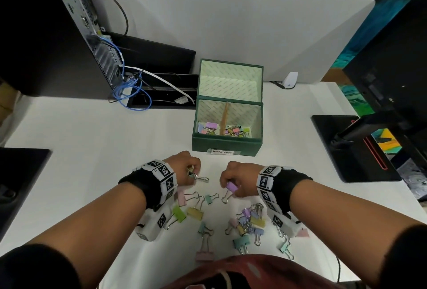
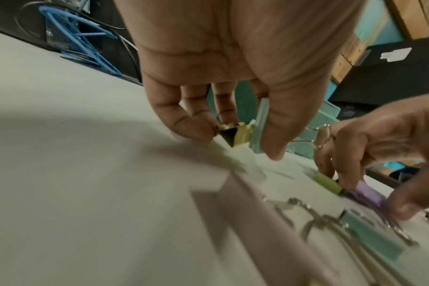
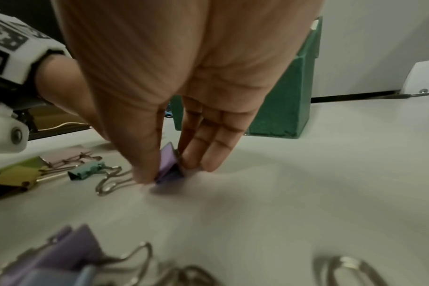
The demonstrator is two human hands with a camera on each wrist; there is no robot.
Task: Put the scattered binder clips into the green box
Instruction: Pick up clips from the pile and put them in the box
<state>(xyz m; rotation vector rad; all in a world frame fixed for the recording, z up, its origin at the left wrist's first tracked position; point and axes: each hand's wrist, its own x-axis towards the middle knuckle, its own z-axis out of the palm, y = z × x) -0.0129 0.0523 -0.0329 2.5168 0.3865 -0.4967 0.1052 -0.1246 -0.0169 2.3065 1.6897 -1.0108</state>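
The green box stands open at mid-table, with several pastel binder clips in its two front compartments. My left hand pinches a yellow clip and a pale teal clip just above the table. My right hand pinches a purple clip that touches the table. Both hands are in front of the box. Loose clips lie nearer me: a pink one, a small teal one, a yellow one and a pile.
A computer tower with blue cables stands at the back left. A black monitor base sits on the right and a dark slab on the left. A white partition closes the back.
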